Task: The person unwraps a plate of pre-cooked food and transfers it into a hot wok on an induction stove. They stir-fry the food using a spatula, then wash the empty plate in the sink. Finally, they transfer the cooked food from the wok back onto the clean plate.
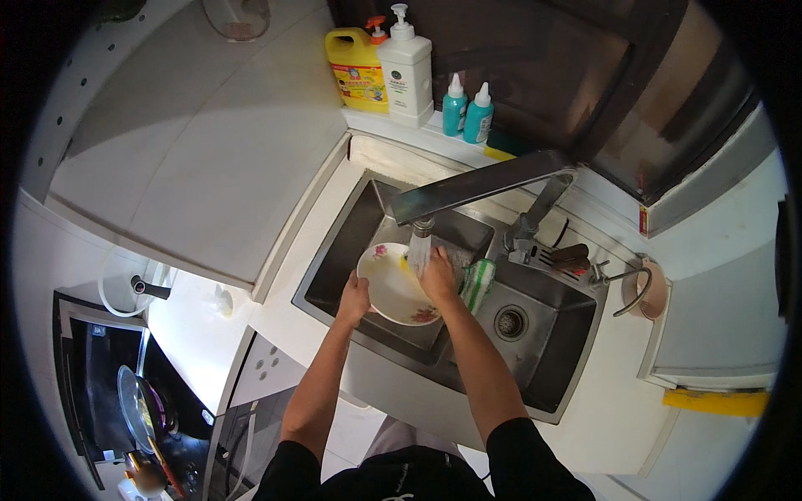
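A white plate with a floral pattern is tilted over the left basin of a steel double sink. My left hand grips its left rim. On the plate's right side is my right hand, with a bit of something yellow, perhaps a sponge, at its fingertips; most of that is hidden. Water runs from the faucet onto the plate beside my right fingers. A green and white striped cloth hangs over the divider between the basins, just right of my right hand.
Soap bottles, one yellow jug and one white pump bottle, stand on the ledge beside two teal bottles. Knives sit in a holder behind the right basin. A pink container stands at right. A pan is on the cooktop.
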A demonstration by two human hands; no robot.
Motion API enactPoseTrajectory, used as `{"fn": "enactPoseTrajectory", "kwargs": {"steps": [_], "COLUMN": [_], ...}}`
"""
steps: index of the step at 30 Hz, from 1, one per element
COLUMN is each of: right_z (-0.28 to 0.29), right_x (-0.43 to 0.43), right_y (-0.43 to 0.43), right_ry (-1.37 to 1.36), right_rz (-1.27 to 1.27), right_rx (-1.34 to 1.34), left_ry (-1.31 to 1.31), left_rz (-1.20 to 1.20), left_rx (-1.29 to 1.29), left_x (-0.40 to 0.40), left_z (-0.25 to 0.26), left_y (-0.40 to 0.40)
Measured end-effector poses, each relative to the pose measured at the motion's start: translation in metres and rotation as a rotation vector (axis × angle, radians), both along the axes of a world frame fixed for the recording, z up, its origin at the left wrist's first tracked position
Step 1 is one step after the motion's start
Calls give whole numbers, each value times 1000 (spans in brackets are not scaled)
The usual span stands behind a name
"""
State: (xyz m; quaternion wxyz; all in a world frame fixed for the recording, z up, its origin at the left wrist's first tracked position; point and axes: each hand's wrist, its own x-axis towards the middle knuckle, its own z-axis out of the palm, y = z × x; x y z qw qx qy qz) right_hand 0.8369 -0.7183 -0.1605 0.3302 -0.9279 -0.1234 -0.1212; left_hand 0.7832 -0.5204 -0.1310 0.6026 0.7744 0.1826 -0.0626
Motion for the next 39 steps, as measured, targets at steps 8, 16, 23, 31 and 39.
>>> {"fn": "enactPoseTrajectory", "kwargs": {"steps": [8, 16, 23, 31, 39], "right_z": [24, 47, 51, 74, 64], "right_x": [-28, -57, -62, -56, -62], "right_y": [13, 33, -23, 37, -11], "right_ry": [420, 146, 19, -75, -85], "right_rz": [36, 277, 312, 167, 279], "right_rx": [-201, 310, -6, 121, 18], "left_ry": [-241, -188, 162, -227, -72], "left_rz": [182, 141, -78, 204, 87], "left_rx": [424, 366, -213, 31, -312], "left_x": [6, 30, 51, 18, 35], "left_z": [18, 12, 72, 6, 53], "left_y": [-20, -26, 6, -48, 8]}}
